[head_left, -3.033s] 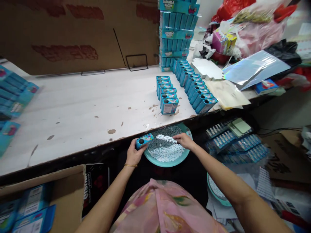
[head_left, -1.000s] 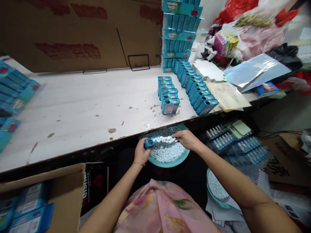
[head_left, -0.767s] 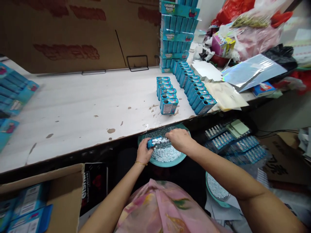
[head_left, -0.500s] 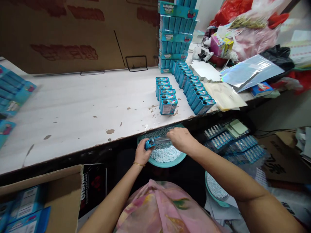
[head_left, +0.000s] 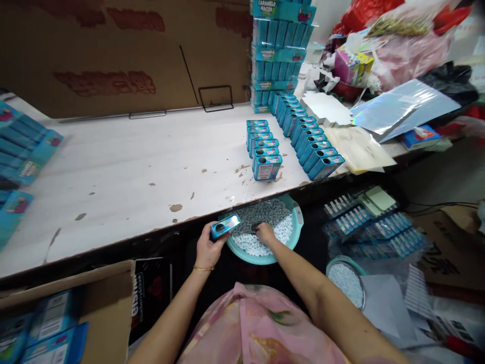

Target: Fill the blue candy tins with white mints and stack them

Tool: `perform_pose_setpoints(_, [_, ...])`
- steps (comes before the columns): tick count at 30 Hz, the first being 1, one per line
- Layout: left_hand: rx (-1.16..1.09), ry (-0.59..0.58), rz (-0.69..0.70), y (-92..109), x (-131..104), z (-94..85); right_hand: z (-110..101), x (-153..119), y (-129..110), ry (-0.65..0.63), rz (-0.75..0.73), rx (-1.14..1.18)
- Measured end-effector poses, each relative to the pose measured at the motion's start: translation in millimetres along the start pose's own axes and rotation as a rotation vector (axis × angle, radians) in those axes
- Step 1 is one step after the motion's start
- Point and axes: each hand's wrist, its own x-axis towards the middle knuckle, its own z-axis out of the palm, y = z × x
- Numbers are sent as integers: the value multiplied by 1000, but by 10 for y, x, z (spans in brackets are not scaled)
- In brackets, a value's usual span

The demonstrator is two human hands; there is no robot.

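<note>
Blue tin [head_left: 226,226] open — looks not done yet
Left hand [head_left: 207,247] grips it left of the bowl [head_left: 254,259]; right hand [head_left: 264,233] is in white bits [head_left: 283,230] — can't tell its grip. Open tins [head_left: 268,168] stand beyond the bowl.

Bright tbl [head_left: 125,162], dark below, glare on shiny sheet [head_left: 405,110], pic edges blurry

white worktable [head_left: 113,167], chipped top, dark beneath | brown cardboard panel [head_left: 132,50] at back | pale wall [head_left: 326,15] upper right

Blue tin [head_left: 229,223], hole open; white pellets [head_left: 259,246] in basin [head_left: 298,218].
</note>
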Motion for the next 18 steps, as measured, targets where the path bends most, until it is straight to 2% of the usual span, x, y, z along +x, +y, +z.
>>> perform_pose_setpoints(2, [18,13,-16,3,7,-28,-20,38,54,4,-24,85])
perform_pose_setpoints(4, [33,34,-25,-5,21,-45,-134,16,165,10,-51,155])
perform_pose_setpoints(7, [37,63,-27,-26,40,-32,-430,-129,319,40,-93,234])
perform_pose_setpoints(10, [30,49,-13,-40,44,47,-812,-358,337,110,-191,303])
perform_pose_setpoints(13, [54,-17,30,-28,36,181,-1184,-588,175,152,-296,214])
perform_pose_setpoints(16, [103,-74,70,14,21,311,-1448,-768,-107,135,-302,-67])
perform_pose_setpoints(18, [132,-87,89,48,8,367,-1537,-852,-299,114,-282,-279])
